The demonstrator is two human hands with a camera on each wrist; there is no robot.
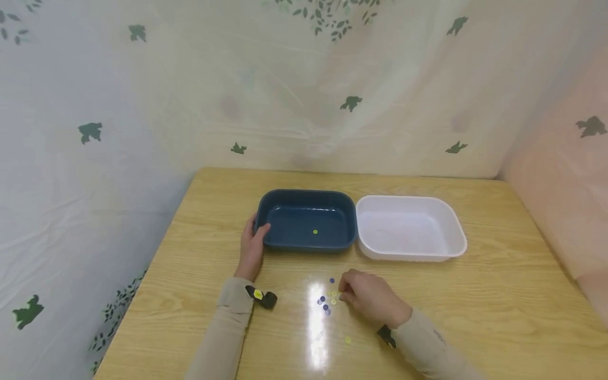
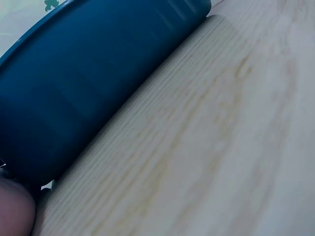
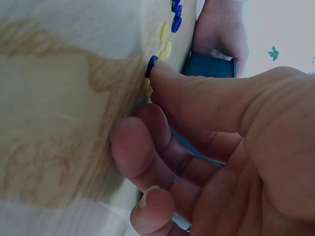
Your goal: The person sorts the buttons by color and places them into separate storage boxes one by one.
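Note:
My left hand (image 1: 252,248) grips the left end of a dark blue tray (image 1: 309,248), its thumb over the rim. One yellow-green button (image 1: 315,231) lies inside that tray. In front of it, small blue buttons (image 1: 325,307) and yellow buttons (image 1: 334,302) are scattered on the table. My right hand (image 1: 372,295) is down at the right side of this group, with thumb and fingers curled toward the tabletop. In the right wrist view, the thumb tip is right at a blue button (image 3: 151,67); I cannot tell if it is pinched.
A white tray (image 1: 412,255) stands against the right end of the dark one. Another yellow button (image 1: 348,340) lies apart, nearer the front of the wooden table (image 1: 503,295). A patterned cloth (image 1: 294,105) hangs behind the table.

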